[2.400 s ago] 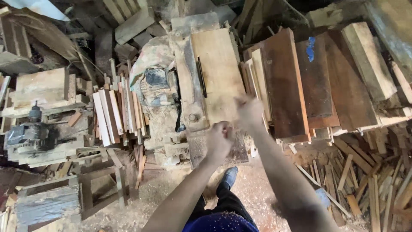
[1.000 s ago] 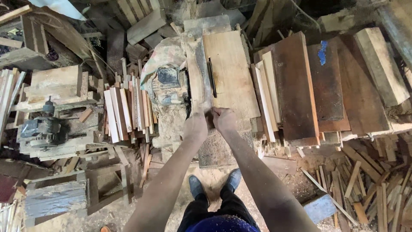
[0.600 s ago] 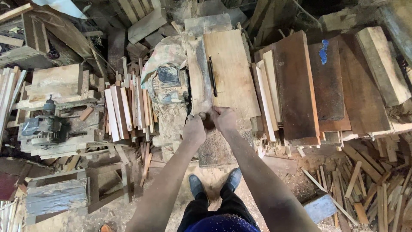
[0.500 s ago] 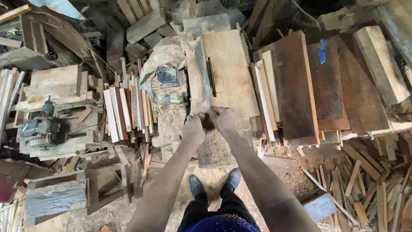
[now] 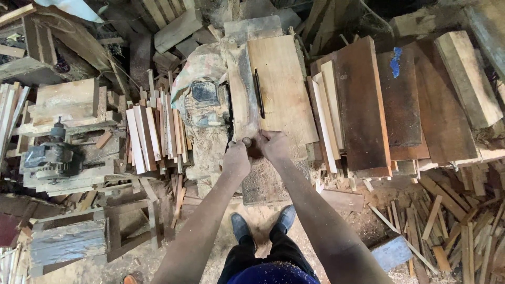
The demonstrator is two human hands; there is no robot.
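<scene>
At the plank's (image 5: 243,100) near end, left hand (image 5: 236,159) and right hand (image 5: 272,145) grip, arms outstretched.

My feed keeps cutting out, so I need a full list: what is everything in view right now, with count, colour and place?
light plank: one, pale tan, on the saw table ahead of the hands
saw table: one, grey and sawdust-covered, centre
dark boards: several, reddish brown, stacked right of the plank
blue mark: one, blue, on a dark board
thin slats: a bundle, pale, left of the table
motor: one, dark grey, far left on a wooden stand
offcuts: many, brown, on the floor at right
shoes: two, dark, on the sawdust floor
left hand: at the plank's near end
right hand: beside it, at the same end
</scene>
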